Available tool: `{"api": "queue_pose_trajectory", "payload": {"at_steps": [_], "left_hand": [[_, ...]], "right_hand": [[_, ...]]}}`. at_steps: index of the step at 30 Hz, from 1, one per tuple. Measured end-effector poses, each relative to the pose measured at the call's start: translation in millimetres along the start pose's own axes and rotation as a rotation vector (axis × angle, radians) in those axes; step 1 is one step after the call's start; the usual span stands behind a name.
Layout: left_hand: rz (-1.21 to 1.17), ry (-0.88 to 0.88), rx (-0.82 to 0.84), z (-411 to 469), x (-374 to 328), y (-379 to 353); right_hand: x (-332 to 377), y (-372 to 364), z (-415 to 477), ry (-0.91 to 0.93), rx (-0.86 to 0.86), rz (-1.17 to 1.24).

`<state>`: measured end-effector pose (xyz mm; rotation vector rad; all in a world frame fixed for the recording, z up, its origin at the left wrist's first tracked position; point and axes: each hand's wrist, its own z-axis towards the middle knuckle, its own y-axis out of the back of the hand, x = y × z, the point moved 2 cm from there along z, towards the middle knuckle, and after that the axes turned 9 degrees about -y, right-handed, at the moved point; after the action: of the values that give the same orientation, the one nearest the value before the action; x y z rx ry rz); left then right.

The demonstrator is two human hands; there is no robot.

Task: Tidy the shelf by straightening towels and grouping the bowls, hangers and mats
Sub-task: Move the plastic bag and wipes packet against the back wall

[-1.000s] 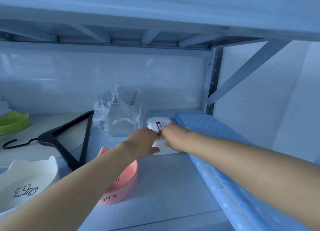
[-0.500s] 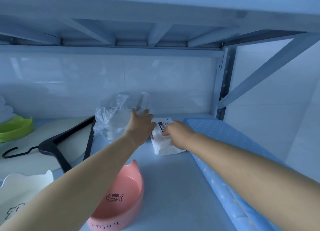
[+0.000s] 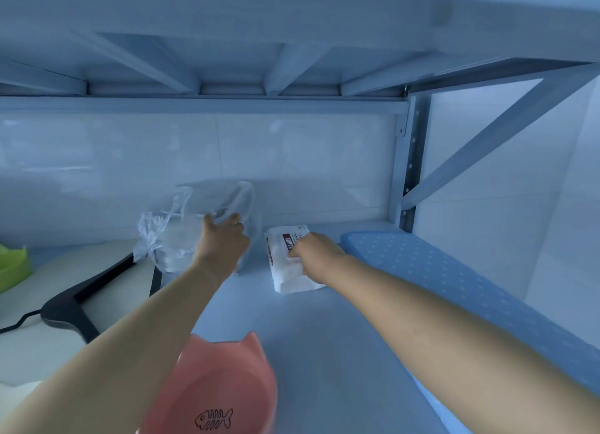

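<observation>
Now both hands reach to the far side of the shelf (image 3: pixel 324 352). The left hand (image 3: pixel 224 243) lies against the clear plastic bag (image 3: pixel 168 238), fingers spread; whether it grips I cannot tell. The right hand (image 3: pixel 313 251) holds the white pack (image 3: pixel 292 281), fingers curled on its top; the pack's long axis runs near to far, just left of the blue mat (image 3: pixel 454 287). The pink bowl (image 3: pixel 220 385) sits near, between the forearms, and the black hanger (image 3: pixel 65 313) lies left, closer to the left hand

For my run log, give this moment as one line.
left hand: on clear plastic bag, grip unclear | right hand: grips white pack | pink bowl: front
</observation>
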<state>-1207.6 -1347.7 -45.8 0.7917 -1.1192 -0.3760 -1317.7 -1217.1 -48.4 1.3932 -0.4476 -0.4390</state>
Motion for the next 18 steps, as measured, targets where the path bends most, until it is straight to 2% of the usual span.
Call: {"api": "queue_pose_trajectory", "payload": {"at_steps": [6,11,14,16,18], "left_hand": [[-0.015,0.039,0.032,9.8,-2.8,3.3],[-0.076,-0.067,-0.113,16.0,-31.7,15.9],[-0.396,-0.162,-0.010,19.7,-39.4,14.0],[-0.636,-0.200,0.075,23.1,-41.5,9.2],[-0.724,-0.204,0.064,28.8,-41.7,4.4]], "right_hand": [[1.6,-4.6,19.0,-0.014,-0.001,-0.004],[-0.3,-4.8,29.5,-0.058,-0.074,-0.040],[-7.6,2.0,30.4,-0.098,-0.157,-0.105],[-9.8,5.2,32.8,-0.114,-0.154,-0.110],[-8.5,7.3,35.8,-0.114,-0.121,-0.129]]}}
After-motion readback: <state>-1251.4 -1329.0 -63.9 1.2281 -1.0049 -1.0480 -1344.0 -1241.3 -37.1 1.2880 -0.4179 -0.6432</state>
